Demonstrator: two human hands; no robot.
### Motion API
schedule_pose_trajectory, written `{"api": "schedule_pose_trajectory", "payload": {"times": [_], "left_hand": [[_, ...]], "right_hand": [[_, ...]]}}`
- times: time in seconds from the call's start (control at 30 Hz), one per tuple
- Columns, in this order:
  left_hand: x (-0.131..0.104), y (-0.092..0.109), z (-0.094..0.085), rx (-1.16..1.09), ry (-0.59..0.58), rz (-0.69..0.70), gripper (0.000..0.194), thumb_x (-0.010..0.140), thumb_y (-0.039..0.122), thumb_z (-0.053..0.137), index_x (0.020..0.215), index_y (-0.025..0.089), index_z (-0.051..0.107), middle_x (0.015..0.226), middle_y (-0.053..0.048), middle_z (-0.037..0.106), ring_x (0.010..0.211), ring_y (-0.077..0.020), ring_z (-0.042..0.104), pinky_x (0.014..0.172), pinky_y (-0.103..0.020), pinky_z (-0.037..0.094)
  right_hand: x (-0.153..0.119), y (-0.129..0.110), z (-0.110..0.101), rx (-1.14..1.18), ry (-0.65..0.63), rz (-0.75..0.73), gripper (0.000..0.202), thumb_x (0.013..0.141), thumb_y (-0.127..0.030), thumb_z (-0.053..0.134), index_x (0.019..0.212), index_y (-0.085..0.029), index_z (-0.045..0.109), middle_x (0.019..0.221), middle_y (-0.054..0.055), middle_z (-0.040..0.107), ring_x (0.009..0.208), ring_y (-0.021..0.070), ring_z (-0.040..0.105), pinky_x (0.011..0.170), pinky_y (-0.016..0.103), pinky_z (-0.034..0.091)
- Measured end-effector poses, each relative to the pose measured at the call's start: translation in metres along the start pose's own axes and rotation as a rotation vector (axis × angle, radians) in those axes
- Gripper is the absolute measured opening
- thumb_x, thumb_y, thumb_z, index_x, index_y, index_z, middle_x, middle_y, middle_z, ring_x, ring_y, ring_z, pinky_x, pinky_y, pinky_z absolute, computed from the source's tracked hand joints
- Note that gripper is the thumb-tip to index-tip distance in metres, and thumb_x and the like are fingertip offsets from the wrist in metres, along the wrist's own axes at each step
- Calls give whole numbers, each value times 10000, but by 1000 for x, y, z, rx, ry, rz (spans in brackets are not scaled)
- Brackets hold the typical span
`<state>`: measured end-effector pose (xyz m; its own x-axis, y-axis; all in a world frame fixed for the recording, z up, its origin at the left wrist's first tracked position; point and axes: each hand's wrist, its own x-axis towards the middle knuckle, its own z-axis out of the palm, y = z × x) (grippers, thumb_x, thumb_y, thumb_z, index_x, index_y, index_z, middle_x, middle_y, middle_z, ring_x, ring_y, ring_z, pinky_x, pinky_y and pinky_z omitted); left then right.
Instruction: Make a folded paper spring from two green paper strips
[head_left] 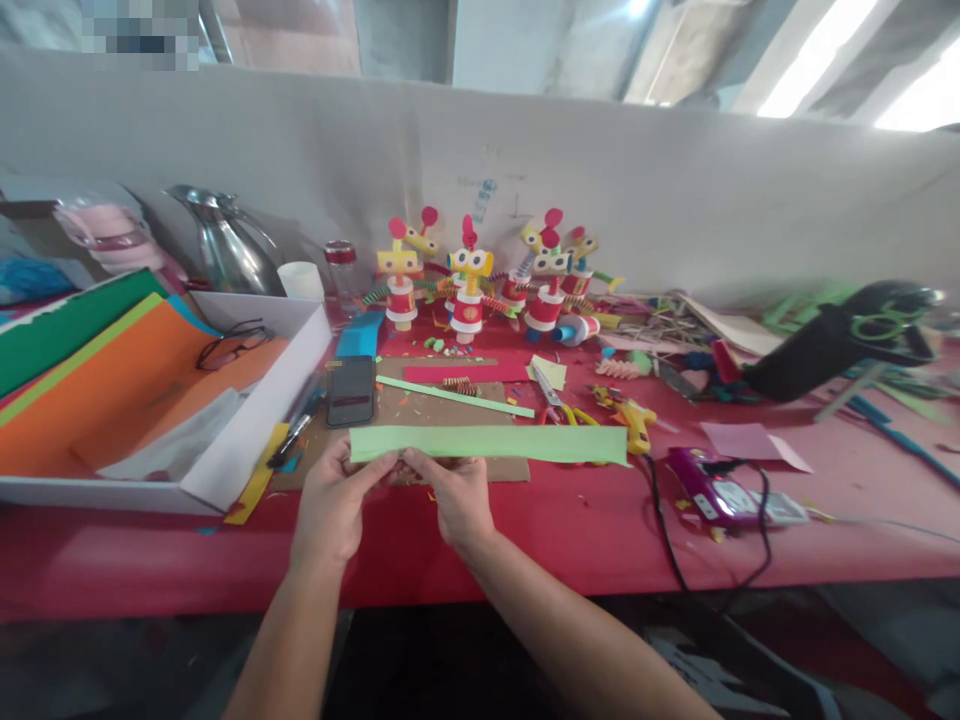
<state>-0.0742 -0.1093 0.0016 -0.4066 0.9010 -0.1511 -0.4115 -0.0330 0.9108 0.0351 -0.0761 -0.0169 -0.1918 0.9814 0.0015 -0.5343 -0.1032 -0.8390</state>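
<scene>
A wide strip of light green paper (pixel 517 442) is stretched out level in front of me. My left hand (pixel 334 500) pinches its lower edge near the left end, thumb on the near side. Close beside it, my right hand (pixel 461 498) grips the same edge, the two thumbs almost meeting; the fingers behind the paper are mostly hidden. The strip's right part sticks out past my right hand. Beyond it a narrow green paper strip (pixel 457 396) lies on a cardboard sheet (pixel 405 412), near a red paper strip (pixel 480 373) and scissors (pixel 550 386).
Several paper-cup figures (pixel 469 290) stand at the back. At left are a white box (pixel 255 440) with coloured paper, a phone (pixel 350 390) and a steel jug (pixel 232 245). A yellow glue gun (pixel 636 425), purple power strip (pixel 712 490) and black cable (pixel 660 520) lie at right.
</scene>
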Motion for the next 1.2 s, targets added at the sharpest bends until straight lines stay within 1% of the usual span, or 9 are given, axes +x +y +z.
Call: {"api": "schedule_pose_trajectory", "payload": {"times": [0.17, 0.33, 0.47, 0.67, 0.77, 0.83, 0.97, 1.07, 1.2], "left_hand": [[6, 3, -9, 4, 45, 0, 404, 506, 218, 836, 856, 126, 658, 745, -31, 703, 633, -132, 643, 612, -231, 533], [13, 12, -30, -17, 187, 43, 319, 492, 163, 827, 767, 127, 668, 749, -30, 686, 653, -148, 658, 581, -223, 553], [15, 14, -39, -37, 218, 26, 234, 533, 108, 784, 717, 129, 641, 715, -14, 653, 652, -162, 671, 573, -234, 572], [19, 7, -42, -48, 243, 21, 165, 594, 92, 727, 699, 134, 608, 680, -7, 625, 620, -177, 668, 608, -339, 604], [22, 5, -49, -40, 263, 22, 152, 614, 120, 716, 723, 139, 613, 678, -3, 612, 631, -170, 665, 604, -326, 603], [24, 4, -53, -29, 283, 25, 153, 619, 127, 709, 735, 144, 611, 683, 0, 604, 641, -163, 661, 604, -314, 600], [25, 2, -56, -22, 328, 54, 174, 602, 139, 724, 710, 159, 589, 689, 25, 582, 621, -129, 628, 623, -325, 600], [26, -2, -60, 20, 283, 90, 233, 576, 180, 759, 766, 172, 625, 719, 30, 601, 631, -101, 603, 632, -271, 579], [24, -9, -67, 212, 323, 144, 401, 550, 226, 780, 924, 198, 638, 715, 21, 635, 589, -114, 592, 604, -249, 532]], "right_hand": [[3, 1, -5, -33, -1, 53, 214, 669, -337, 754, 706, -132, 704, 612, 45, 703, 602, 182, 665, 634, 298, 534], [7, -4, -12, 29, 133, 86, 236, 654, -352, 765, 702, -147, 659, 627, 36, 703, 636, 169, 683, 595, 248, 504], [9, -10, -22, 54, 163, 70, 223, 662, -341, 756, 668, -154, 634, 612, 26, 693, 637, 166, 689, 576, 229, 491], [17, -26, -52, 60, 307, -29, 212, 641, -313, 755, 673, -160, 613, 643, 20, 696, 630, 164, 686, 536, 215, 474], [20, -38, -71, 47, 382, -74, 219, 617, -302, 765, 700, -162, 617, 655, 13, 695, 619, 157, 678, 527, 215, 467], [18, -46, -82, 12, 378, -76, 230, 620, -314, 765, 721, -162, 625, 659, 13, 693, 619, 159, 675, 525, 220, 467], [9, -56, -100, -136, 268, -33, 237, 647, -346, 753, 720, -152, 638, 614, 14, 667, 598, 152, 658, 534, 221, 455], [4, -59, -114, -304, 182, 13, 239, 649, -337, 750, 737, -144, 638, 614, 13, 662, 572, 131, 630, 518, 208, 422], [2, -59, -131, -532, 118, -36, 369, 697, -289, 692, 1033, -182, 586, 602, -37, 618, 554, 123, 579, 497, 206, 390]]}}
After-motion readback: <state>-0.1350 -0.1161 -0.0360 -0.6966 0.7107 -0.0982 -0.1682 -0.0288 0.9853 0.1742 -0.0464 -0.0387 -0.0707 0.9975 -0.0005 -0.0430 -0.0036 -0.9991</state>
